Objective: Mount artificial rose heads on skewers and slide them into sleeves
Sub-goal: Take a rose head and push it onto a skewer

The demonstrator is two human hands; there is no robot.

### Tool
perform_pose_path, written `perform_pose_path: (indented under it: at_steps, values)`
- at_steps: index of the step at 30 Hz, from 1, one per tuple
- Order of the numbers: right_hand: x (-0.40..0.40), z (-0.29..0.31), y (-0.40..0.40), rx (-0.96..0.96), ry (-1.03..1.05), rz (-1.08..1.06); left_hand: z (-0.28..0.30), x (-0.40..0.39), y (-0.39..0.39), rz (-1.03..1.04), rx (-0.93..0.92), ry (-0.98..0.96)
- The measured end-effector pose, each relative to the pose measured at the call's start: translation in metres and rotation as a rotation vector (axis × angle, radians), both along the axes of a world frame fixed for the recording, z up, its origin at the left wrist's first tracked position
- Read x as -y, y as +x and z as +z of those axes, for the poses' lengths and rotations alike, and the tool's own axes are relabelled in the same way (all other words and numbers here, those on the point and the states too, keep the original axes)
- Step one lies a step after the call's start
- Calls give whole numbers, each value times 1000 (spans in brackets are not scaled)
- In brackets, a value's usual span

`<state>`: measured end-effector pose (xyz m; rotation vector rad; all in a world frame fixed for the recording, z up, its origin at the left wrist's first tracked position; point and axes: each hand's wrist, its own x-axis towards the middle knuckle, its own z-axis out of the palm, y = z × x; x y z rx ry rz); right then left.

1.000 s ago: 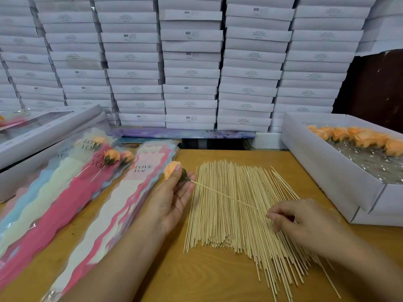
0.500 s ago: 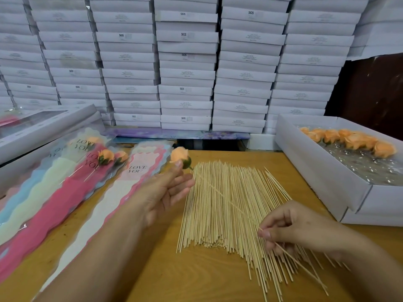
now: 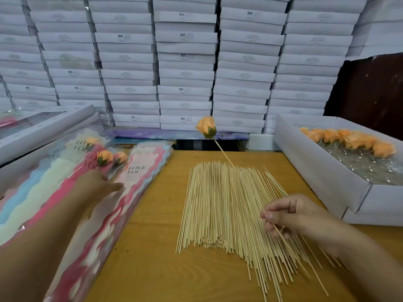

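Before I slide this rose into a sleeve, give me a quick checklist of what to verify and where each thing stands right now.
1. Rose head seated on its skewer: ok, it stands raised above the pile.
2. Right hand pinching the skewer's lower end: ok.
3. Left hand on the sleeves: ok, though blurred.
4. One sleeve separated and its mouth open: cannot tell.
5. Rose aligned with a sleeve opening: not ok, it is over the loose skewers.
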<state>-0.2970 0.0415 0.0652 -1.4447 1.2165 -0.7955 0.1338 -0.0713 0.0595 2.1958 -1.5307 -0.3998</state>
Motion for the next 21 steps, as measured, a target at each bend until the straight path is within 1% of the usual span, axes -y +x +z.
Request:
perform_pose_path:
  at_steps: [2,6,10,15,18,21]
  values:
    - [1,-1,0,10,-5,-5,-5,-3,5,16,-24,23]
    - [2,-2,-1,17,-1,-18,-14,-2,8,57,-106,-7]
    - [3,-4,-3,25,5,-32,-18,4,13,88,-88,-73]
    - [4,-5,-3,25,-3,-34,-20,11,19,109,30,-90]
    - [4,-5,-3,25,-12,-29,-19,11,22,85,93,-69]
    - [3,-6,-2,21,-21,-30,-12,9,22,35,239,-39]
